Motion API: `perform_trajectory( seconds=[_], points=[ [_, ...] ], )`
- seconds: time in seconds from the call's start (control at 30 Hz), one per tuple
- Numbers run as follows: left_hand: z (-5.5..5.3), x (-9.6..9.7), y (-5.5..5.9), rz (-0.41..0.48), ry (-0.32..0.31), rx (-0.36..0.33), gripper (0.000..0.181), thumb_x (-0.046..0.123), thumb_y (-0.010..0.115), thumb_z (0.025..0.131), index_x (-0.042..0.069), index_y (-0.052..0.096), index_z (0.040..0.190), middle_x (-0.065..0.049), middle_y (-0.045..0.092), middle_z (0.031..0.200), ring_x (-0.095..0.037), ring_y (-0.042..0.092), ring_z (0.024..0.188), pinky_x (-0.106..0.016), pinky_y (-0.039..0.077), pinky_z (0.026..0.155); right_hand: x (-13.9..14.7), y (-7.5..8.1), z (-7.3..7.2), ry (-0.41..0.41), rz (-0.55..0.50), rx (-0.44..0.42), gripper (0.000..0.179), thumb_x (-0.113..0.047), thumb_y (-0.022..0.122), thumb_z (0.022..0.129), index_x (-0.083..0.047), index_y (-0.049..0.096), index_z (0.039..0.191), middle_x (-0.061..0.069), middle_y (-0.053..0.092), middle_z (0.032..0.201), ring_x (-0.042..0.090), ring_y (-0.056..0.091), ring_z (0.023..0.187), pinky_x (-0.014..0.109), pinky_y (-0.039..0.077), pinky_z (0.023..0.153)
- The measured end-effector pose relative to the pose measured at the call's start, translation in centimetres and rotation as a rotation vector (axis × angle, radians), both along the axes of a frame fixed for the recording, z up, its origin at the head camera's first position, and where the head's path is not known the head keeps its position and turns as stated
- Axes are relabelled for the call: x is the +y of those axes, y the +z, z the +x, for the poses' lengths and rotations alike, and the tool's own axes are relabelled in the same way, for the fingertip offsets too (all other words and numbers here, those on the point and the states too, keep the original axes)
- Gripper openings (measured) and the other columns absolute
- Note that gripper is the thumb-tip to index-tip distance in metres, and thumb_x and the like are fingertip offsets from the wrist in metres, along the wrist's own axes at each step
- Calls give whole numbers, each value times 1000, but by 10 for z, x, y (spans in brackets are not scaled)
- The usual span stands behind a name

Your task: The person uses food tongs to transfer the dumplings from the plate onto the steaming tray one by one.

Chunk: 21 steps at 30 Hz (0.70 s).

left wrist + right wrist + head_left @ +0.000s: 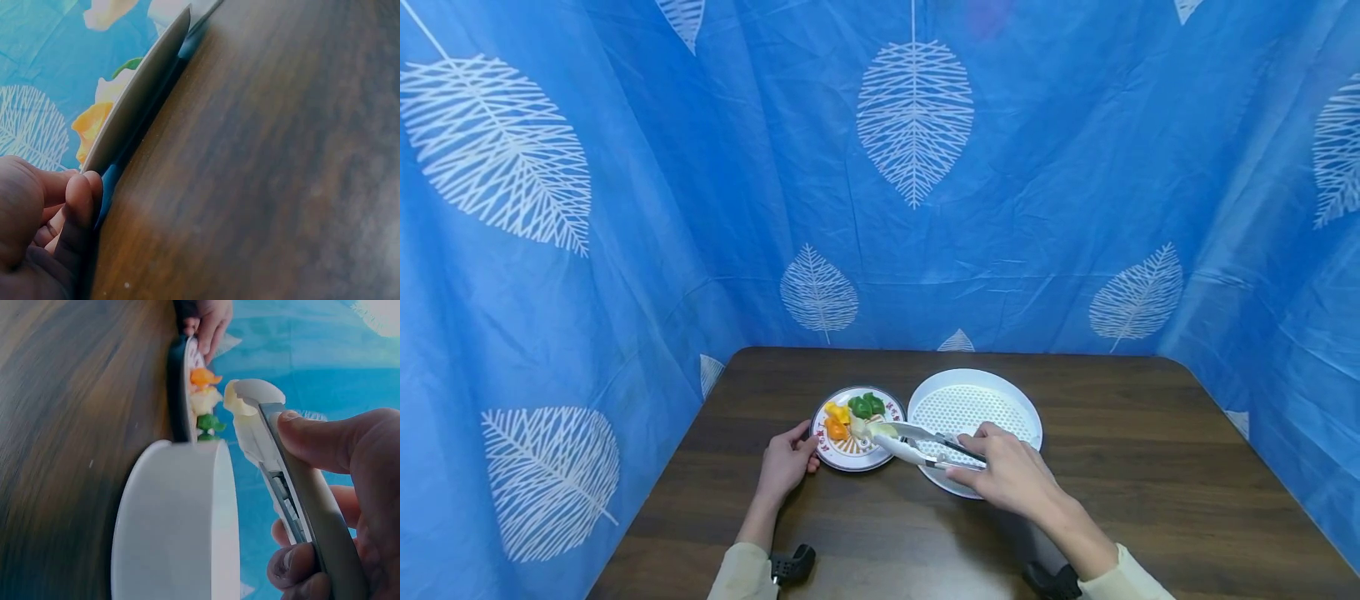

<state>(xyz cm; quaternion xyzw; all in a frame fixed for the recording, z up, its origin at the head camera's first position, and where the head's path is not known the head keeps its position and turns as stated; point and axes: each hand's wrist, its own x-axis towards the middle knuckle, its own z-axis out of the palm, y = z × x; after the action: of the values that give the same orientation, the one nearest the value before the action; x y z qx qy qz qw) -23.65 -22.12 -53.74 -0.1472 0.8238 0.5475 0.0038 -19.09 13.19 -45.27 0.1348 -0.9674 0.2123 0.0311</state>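
Observation:
My left hand [786, 468] pinches the near-left rim of a white plate [857, 462] with red lettering. On the plate lie green pepper pieces [867, 405], yellow pieces [837, 412], an orange piece [836, 429] and pale ones. My right hand [1017, 473] grips a pair of metal tongs [901, 449] with dark handles. A pale, curved piece [239, 399] sits between the tong tips, raised above the plate's right side in the head view. What kind of food it is cannot be told. Beneath the right hand stands a white round tray [931, 387] with a dotted base.
Everything stands on a dark brown wooden table [1120, 467]. Blue cloth [1000, 217] with white leaf prints hangs behind and at both sides. The tray's raised wall [169, 519] stands close beside the plate. A black band [793, 564] is on the left wrist.

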Motion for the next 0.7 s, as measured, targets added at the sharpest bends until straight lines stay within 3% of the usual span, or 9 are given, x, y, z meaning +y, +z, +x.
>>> perform_trajectory(
  seconds=[0.27, 0.7],
  points=[
    [1, 0, 2, 7, 6, -4, 52, 21, 63, 104, 6, 50, 152, -7, 62, 82, -15, 65, 63, -23, 58, 59, 28, -2, 0, 7, 3, 65, 62, -57, 79, 83, -17, 74, 129, -6, 66, 101, 12, 58, 79, 31, 46, 63],
    [2, 3, 5, 16, 5, -39, 54, 22, 63, 104, 7, 48, 153, -8, 62, 84, -16, 66, 65, -23, 59, 61, 58, -5, 0, -48, 12, 30, 62, -54, 78, 85, -14, 71, 132, -3, 63, 97, 11, 50, 72, 28, 39, 58]
  ],
)
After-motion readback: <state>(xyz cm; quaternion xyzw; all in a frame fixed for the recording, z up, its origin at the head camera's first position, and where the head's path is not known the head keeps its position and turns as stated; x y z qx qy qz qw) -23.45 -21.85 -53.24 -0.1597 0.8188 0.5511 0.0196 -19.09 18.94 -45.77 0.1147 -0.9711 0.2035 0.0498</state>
